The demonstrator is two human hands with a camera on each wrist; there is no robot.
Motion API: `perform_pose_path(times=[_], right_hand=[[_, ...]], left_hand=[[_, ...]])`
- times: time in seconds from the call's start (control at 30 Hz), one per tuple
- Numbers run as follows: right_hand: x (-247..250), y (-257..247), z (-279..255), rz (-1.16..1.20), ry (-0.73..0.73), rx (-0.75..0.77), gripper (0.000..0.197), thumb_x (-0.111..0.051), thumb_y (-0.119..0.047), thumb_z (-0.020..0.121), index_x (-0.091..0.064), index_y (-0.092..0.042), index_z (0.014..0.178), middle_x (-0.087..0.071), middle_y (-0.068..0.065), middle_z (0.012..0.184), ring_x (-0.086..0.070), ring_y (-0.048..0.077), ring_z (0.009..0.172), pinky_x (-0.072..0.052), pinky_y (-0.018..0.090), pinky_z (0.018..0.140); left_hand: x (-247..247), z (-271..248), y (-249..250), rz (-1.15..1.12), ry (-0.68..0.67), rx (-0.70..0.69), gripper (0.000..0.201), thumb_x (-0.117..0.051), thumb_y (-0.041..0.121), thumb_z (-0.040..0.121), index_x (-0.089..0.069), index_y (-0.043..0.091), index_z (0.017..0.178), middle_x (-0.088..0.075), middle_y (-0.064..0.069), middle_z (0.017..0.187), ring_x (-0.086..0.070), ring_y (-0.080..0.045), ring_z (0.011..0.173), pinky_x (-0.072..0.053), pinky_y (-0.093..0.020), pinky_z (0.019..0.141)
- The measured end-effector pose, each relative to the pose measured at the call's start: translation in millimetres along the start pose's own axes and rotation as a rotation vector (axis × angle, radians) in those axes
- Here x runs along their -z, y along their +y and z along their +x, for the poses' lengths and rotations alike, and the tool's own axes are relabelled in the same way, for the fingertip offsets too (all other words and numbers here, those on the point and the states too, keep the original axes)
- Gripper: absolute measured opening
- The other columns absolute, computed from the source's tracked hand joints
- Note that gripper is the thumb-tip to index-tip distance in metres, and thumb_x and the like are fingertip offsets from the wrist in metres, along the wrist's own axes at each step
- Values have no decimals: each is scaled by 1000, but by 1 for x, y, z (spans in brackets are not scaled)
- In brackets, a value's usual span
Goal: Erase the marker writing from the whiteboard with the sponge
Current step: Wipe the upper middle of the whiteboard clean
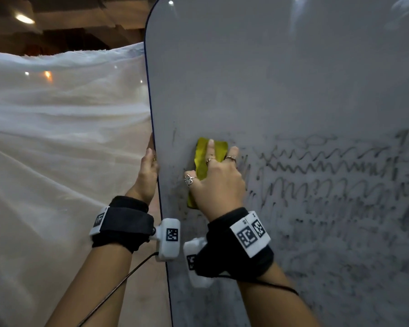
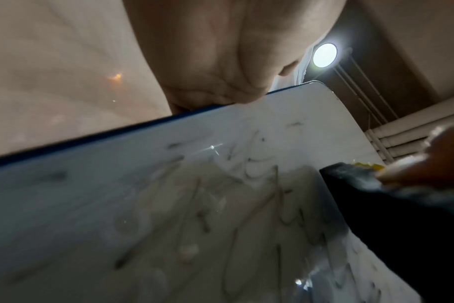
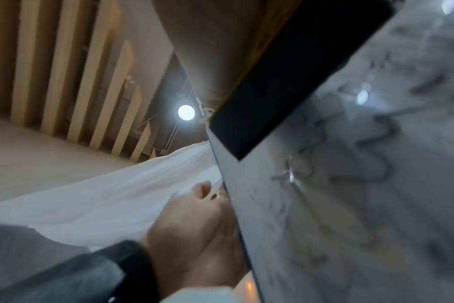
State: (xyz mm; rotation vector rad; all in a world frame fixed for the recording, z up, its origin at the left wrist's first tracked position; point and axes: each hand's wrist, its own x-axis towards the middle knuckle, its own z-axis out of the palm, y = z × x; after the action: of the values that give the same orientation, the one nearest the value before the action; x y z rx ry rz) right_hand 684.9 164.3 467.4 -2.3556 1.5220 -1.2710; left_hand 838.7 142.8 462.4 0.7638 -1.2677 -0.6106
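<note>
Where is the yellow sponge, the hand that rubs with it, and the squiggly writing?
sponge [image 1: 219, 147], head view, its bare yellow top corner.
right hand [image 1: 219, 185], head view, the back of the hand.
marker writing [image 1: 328, 166], head view, a zigzag line.

— Where's the left hand?
— Raised, fingers wrapped over an edge, black band at the wrist.
— The right hand?
— Palm forward, ringed fingers straight, pressing flat.

The right hand covers most of the sponge. The left hand's fingers vanish behind the whiteboard edge. Writing runs off frame right of both hands.
</note>
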Motion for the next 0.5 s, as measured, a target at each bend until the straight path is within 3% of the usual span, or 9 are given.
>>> perform_pose_path(times=[0.07,0.17,0.23,0.3,0.37,0.4,0.43,0.47,0.5], right_hand=[[5,5,1,-39,5,-20,78,-48,-52,88,-8,-29,150,-3,19,153,-47,36,120,-40,36,96],[22,35,4,-17,87,-148,78,-50,-52,87,-8,-30,150,-3,21,154,-42,37,126,-37,37,100],[30,48,5,38,148,-248,78,-51,-51,87,-11,-29,150,-5,20,153,-43,38,124,-37,38,100],[30,45,5,73,171,-259,78,-51,-51,88,-12,-26,150,-6,20,153,-43,38,123,-36,38,100],[21,24,6,64,122,-148,78,-49,-51,88,-11,-24,150,-8,20,152,-45,37,121,-36,36,100],[14,11,5,50,86,-70,78,-48,-52,88,-10,-24,150,-8,19,151,-47,37,118,-37,36,98],[7,-1,5,40,58,-2,78,-47,-52,88,-10,-24,150,-8,18,151,-49,37,116,-39,36,96],[2,-10,5,32,38,32,78,-47,-51,88,-9,-24,151,-7,18,151,-50,37,114,-40,36,95],[-1,-14,6,22,31,32,77,-47,-50,88,-9,-24,151,-6,18,152,-50,37,114,-40,37,94]], left_hand=[[2,-1,0,19,-7,-5,44,-5,25,104,-49,33,111,-69,22,94,-62,7,92,-47,-17,87],[-3,-3,0,52,14,-31,44,-5,21,104,-40,28,130,-61,16,113,-59,0,104,-47,-15,84],[-7,-4,1,40,34,-58,48,-6,20,104,-41,25,136,-64,16,112,-60,-1,104,-48,-14,81],[-15,-6,5,9,-3,-102,70,-3,17,103,-68,43,110,-70,22,98,-62,7,94,-48,-11,77],[-17,-11,3,-41,-57,-84,87,1,13,102,-71,56,76,-70,27,85,-63,11,84,-48,-8,73],[-16,-11,-2,-8,-58,-94,83,-3,14,103,-72,53,82,-70,25,90,-64,9,88,-49,-11,77],[-13,-12,-5,53,-4,-133,67,-11,17,103,-71,46,100,-70,19,103,-63,3,100,-50,-17,87],[-7,-13,-7,151,82,-166,46,-24,23,100,-61,40,121,-63,11,124,-57,-6,116,-46,-28,99],[1,-14,-14,305,138,-213,44,-34,30,93,-46,40,134,-47,3,142,-45,-14,130,-38,-39,109]])
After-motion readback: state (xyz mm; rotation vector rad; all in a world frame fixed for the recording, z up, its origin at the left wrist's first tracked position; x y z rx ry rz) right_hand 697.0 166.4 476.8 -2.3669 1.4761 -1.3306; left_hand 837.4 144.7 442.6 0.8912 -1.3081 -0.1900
